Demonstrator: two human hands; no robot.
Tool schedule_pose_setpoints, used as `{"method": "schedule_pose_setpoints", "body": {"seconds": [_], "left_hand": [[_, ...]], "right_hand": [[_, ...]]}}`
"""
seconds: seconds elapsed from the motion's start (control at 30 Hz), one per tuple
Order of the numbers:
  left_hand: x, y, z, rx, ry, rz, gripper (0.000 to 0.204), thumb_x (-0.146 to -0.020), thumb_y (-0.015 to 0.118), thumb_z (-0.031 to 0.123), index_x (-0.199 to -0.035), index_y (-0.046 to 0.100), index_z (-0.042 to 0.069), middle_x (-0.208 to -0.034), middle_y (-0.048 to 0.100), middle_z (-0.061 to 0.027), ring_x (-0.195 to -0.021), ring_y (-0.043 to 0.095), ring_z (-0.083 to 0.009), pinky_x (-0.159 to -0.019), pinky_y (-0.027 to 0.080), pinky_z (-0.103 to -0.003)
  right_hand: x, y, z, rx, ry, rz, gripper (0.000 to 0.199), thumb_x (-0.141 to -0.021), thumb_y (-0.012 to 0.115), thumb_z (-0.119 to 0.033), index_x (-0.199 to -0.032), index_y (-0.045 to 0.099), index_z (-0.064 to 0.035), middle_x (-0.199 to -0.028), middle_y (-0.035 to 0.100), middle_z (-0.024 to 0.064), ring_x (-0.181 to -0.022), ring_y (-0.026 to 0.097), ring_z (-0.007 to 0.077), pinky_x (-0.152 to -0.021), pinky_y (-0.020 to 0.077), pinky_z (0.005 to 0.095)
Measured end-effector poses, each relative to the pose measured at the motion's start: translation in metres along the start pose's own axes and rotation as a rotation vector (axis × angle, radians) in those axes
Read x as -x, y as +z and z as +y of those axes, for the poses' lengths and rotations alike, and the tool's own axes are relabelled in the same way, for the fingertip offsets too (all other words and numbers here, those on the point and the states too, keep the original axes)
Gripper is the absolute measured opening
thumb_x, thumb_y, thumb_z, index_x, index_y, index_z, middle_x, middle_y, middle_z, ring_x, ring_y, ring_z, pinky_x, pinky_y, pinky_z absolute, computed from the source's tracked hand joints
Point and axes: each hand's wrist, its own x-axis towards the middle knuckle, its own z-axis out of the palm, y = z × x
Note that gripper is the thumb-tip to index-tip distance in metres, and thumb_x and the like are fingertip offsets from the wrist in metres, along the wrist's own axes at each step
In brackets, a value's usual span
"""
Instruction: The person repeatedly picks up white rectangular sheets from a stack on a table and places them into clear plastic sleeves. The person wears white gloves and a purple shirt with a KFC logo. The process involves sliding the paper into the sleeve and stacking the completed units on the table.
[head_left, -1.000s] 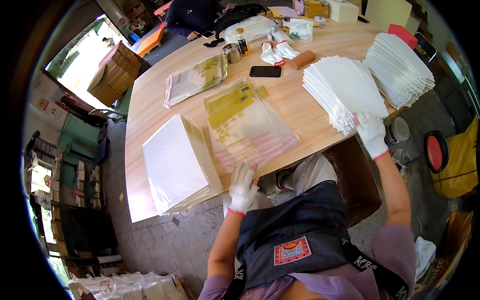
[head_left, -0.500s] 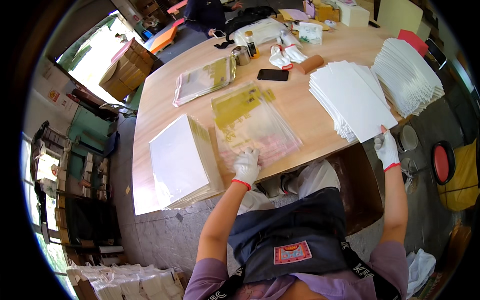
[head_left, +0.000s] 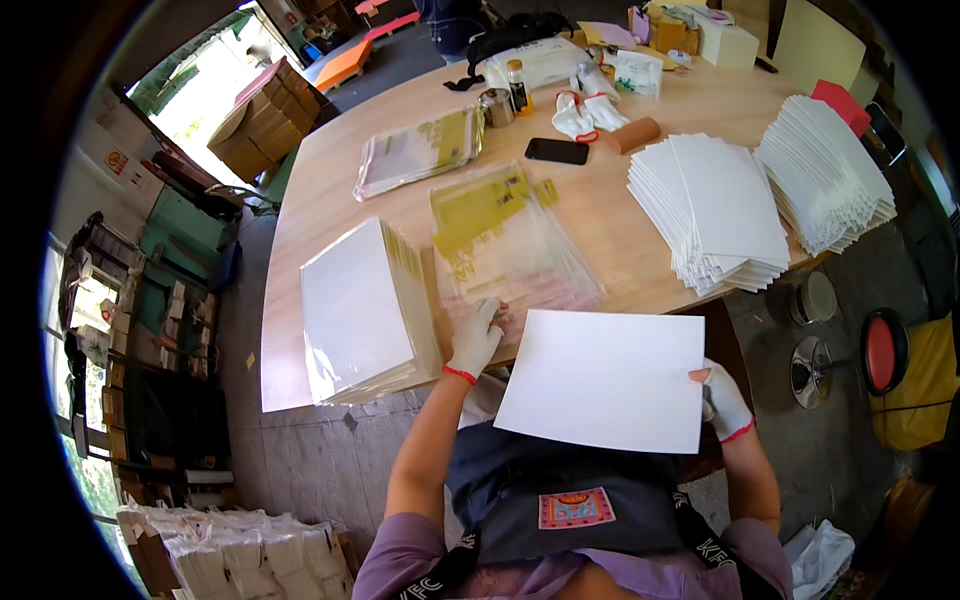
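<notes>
Looks only partly done. One flat white card (head_left: 608,378) pinched at its edge in the right hand (head_left: 724,400), held over the lap. Left hand (head_left: 475,335) spread flat on the shiny clear bags (head_left: 515,250) (thin, crinkly). Tall white stacks (head_left: 715,210) still waiting on the smooth wooden table (head_left: 330,175); one big pile (head_left: 360,310) at the left.
</notes>
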Motion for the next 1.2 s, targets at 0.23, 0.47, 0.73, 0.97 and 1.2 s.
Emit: {"method": "schedule_pose_setpoints", "body": {"seconds": [0.23,0.47,0.73,0.97,1.2], "left_hand": [[0.009,-0.008,0.024,-0.384,0.029,0.109,0.028,-0.069,0.053,0.0,-0.095,0.058,0.009,-0.101,0.059,-0.009,-0.088,0.058,-0.0287,-0.072,0.049,-0.036],[0.0,-0.018,0.023,0.16,-0.039,0.046,0.023,-0.078,0.05,-0.004,-0.094,0.061,0.009,-0.077,0.056,-0.0083,-0.071,0.058,-0.026,-0.062,0.047,-0.032],[0.02,-0.017,0.045,-0.079,-0.04,0.035,0.047,-0.067,0.054,-0.006,-0.106,0.06,0.018,-0.079,0.052,-0.0035,-0.07,0.059,-0.021,-0.06,0.046,-0.033],[0.038,0.078,0.047,1.024,-0.532,0.702,0.056,-0.078,0.063,0.005,-0.13,0.042,0.006,-0.118,0.053,-0.016,-0.112,0.049,-0.026,-0.093,0.043,-0.035],[0.033,0.134,0.059,1.483,-0.649,0.172,0.045,-0.081,0.064,0.012,-0.123,0.048,0.003,-0.11,0.056,-0.0114,-0.102,0.054,-0.0221,-0.086,0.046,-0.033]], "right_hand": [[-0.004,-0.014,0.056,-0.213,-0.085,0.091,0.049,-0.078,0.057,-0.012,-0.123,0.044,0.0031,-0.105,0.06,0.0122,-0.089,0.063,0.0201,-0.072,0.0549,0.0297],[-0.016,0.008,0.067,-0.339,-0.156,0.062,0.047,-0.083,0.053,-0.01,-0.126,0.041,0.0024,-0.112,0.058,0.0136,-0.093,0.063,0.0223,-0.075,0.0537,0.0308],[-0.008,0.052,0.071,-0.233,-0.173,0.181,0.029,-0.086,0.051,-0.016,-0.113,0.048,-0.0048,-0.079,0.058,0.0024,-0.053,0.051,0.0102,-0.042,0.0382,0.0231],[0.013,0.078,0.063,-0.162,-0.132,0.145,0.024,-0.09,0.049,-0.021,-0.108,0.047,-0.0053,-0.074,0.057,0.0029,-0.049,0.049,0.0108,-0.04,0.0361,0.0238],[0.032,0.097,0.045,-0.08,-0.049,0.076,0.023,-0.093,0.048,-0.022,-0.109,0.047,-0.0054,-0.076,0.058,0.0057,-0.053,0.053,0.0123,-0.042,0.0403,0.0242]]}}
